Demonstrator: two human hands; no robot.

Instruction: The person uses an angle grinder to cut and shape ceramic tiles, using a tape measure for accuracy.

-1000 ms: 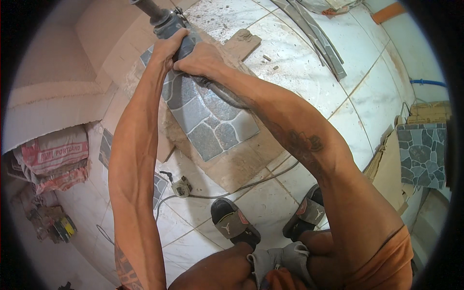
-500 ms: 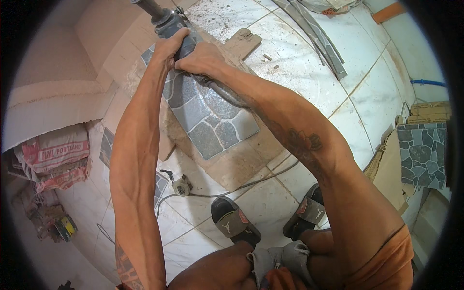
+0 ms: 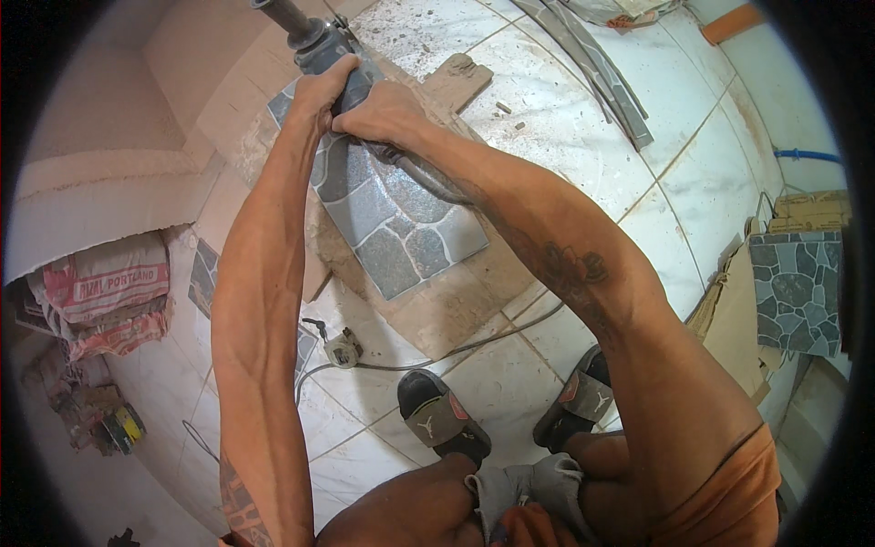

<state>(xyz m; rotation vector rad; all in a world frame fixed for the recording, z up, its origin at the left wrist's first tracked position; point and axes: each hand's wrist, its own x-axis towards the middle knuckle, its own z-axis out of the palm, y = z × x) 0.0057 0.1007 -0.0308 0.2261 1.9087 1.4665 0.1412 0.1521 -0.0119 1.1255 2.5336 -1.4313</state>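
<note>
An angle grinder point(image 3: 319, 50) with a dark body and a stubby side handle lies across a grey stone-patterned tile point(image 3: 410, 242); its disc is hidden from me. Both arms stretch forward to it. My left hand point(image 3: 319, 91) is closed around the body, and my right hand point(image 3: 387, 117) grips it just behind, nearer the cord end. From beneath the right wrist a thick power cord point(image 3: 424, 178) runs back along the forearm. Under the tile is a dusty brown board point(image 3: 437, 319).
A tape measure point(image 3: 342, 351) and a cable point(image 3: 465, 346) lie between the board and my sandalled feet point(image 3: 444, 419). Grey strips point(image 3: 629, 114) rest at far right, a piece of wood point(image 3: 458, 80) beside the tile. Patterned tiles point(image 3: 795, 292) stand right; cement bags point(image 3: 109, 283) are left.
My left forearm has shifted very slightly to the right. Both hands keep their grip, and the grinder and tile look almost unmoved.
</note>
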